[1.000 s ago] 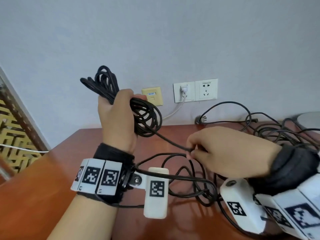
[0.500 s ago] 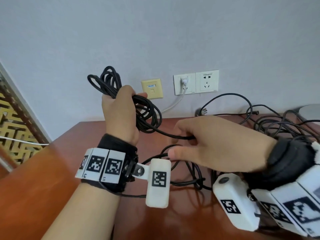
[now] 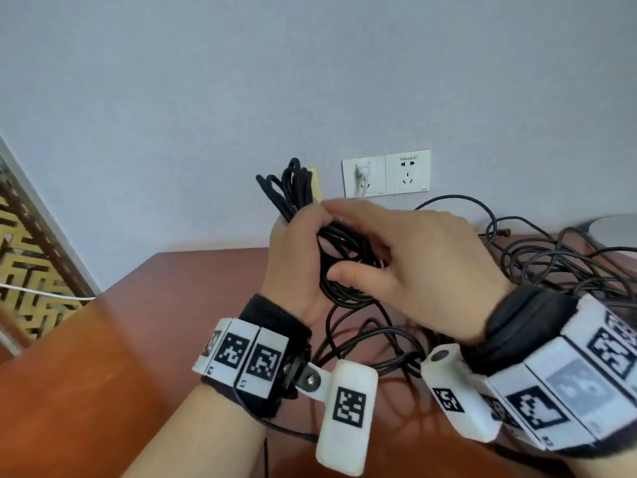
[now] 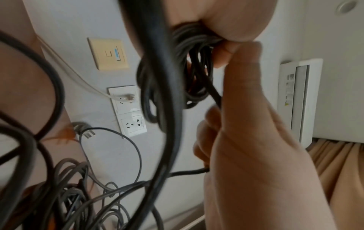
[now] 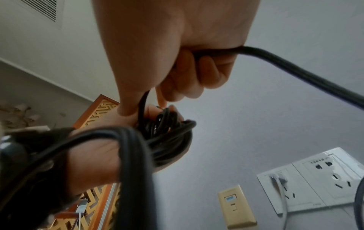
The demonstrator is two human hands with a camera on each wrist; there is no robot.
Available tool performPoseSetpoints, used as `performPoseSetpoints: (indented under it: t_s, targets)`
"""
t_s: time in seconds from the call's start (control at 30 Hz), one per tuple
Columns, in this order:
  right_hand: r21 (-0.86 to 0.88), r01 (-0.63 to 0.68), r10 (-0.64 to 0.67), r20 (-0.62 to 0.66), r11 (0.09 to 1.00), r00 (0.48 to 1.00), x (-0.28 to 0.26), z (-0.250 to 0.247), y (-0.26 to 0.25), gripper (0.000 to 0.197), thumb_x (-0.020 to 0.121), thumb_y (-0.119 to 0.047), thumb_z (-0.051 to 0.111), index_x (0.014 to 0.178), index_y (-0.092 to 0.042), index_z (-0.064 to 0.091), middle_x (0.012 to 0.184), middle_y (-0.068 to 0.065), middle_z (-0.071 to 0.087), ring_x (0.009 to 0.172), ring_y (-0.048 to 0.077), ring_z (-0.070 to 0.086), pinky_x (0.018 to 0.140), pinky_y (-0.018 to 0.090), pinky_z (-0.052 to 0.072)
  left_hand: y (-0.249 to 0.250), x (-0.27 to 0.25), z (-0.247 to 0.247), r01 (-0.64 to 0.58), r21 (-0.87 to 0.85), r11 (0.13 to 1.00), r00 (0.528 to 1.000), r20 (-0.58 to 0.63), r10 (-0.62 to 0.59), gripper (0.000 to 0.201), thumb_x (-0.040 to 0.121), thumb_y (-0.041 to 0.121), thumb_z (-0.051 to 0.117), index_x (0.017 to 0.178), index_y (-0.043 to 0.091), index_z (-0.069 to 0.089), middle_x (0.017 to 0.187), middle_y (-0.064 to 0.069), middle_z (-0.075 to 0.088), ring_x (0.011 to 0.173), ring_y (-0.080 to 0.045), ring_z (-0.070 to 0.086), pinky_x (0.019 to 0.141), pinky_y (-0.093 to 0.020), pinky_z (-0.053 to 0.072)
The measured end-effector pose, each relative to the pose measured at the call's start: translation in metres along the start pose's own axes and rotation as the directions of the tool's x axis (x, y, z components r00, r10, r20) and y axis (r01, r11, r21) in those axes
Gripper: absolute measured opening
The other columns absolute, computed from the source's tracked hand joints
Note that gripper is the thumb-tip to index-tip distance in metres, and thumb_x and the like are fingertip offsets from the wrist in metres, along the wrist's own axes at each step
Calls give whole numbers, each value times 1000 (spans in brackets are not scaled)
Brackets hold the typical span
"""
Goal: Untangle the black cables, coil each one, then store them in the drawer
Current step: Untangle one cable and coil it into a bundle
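My left hand [image 3: 299, 251] is raised above the table and grips a coil of black cable [image 3: 294, 189]; its loops stick out above and below the fist. My right hand [image 3: 410, 253] has come over onto the coil, fingertips at the left hand's knuckles. In the right wrist view its fingers curl round a loose strand [image 5: 295, 68] that runs into the coil [image 5: 167, 133]. The left wrist view shows the coil [image 4: 189, 73] close up with the right hand [image 4: 252, 132] beside it. More of this cable [image 3: 365, 334] hangs down to the table.
A tangle of other black cables [image 3: 558, 267] lies on the red-brown table [image 3: 138, 339] at the right, against the wall. White wall sockets [image 3: 406, 172] hold one white plug. A gold lattice screen [image 3: 27, 257] stands at the left.
My right hand rose from the loose cable near the table and carried the strand up to the coil. The left hand with the coil shifted right toward it.
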State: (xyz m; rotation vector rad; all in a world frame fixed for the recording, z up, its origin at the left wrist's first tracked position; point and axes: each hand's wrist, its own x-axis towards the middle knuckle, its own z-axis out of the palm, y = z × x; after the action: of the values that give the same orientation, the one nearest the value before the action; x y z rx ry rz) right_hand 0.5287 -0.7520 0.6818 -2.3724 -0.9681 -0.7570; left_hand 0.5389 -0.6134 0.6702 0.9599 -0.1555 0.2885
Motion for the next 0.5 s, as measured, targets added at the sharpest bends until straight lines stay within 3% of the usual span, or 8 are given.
performPoseSetpoints:
  t_s: [0.07, 0.2, 0.33, 0.4, 0.5]
  targets:
    - [-11, 24, -24, -33, 1000, 999, -1, 6, 5, 55, 86, -65, 38, 139, -53, 39, 67, -13, 62, 64, 15, 59, 58, 33, 50, 3, -1, 1, 65, -68, 996, 997, 34, -63, 8, 78, 4, 46, 78, 11, 49, 70, -9, 47, 61, -19, 51, 59, -30, 50]
    - [50, 43, -40, -54, 998, 998, -3, 13, 9, 48, 93, -54, 30, 139, -50, 43, 92, -14, 73, 76, 17, 66, 61, 35, 52, 10, -2, -1, 151, -191, 970, 985, 115, -131, 20, 66, 16, 56, 86, 15, 54, 81, -5, 59, 72, -19, 57, 72, -31, 50]
    - [66, 63, -64, 5, 996, 998, -2, 15, 7, 47, 94, -52, 28, 138, -51, 42, 76, -12, 68, 69, 14, 61, 59, 32, 48, 10, -5, 1, 202, -133, 970, 974, 129, -185, 39, 73, 35, 64, 104, 12, 61, 94, -8, 67, 78, -24, 67, 70, -34, 59]
    - [33, 56, -58, 46, 998, 997, -1, 12, 10, 43, 94, -51, 31, 133, -52, 47, 75, -9, 67, 71, 17, 61, 58, 31, 45, 6, -6, 4, 213, -111, 971, 970, 145, -196, 38, 70, 26, 75, 104, 13, 62, 93, -9, 67, 78, -23, 69, 65, -35, 59]
    - [-56, 82, -76, 99, 995, 992, -1, 8, 9, 28, 98, -46, 35, 118, -42, 53, 80, -8, 65, 78, 23, 63, 58, 32, 39, -4, -4, 8, 215, -31, 976, 975, 56, -213, 20, 77, 4, 68, 90, 14, 56, 79, -9, 62, 66, -19, 68, 57, -28, 57]
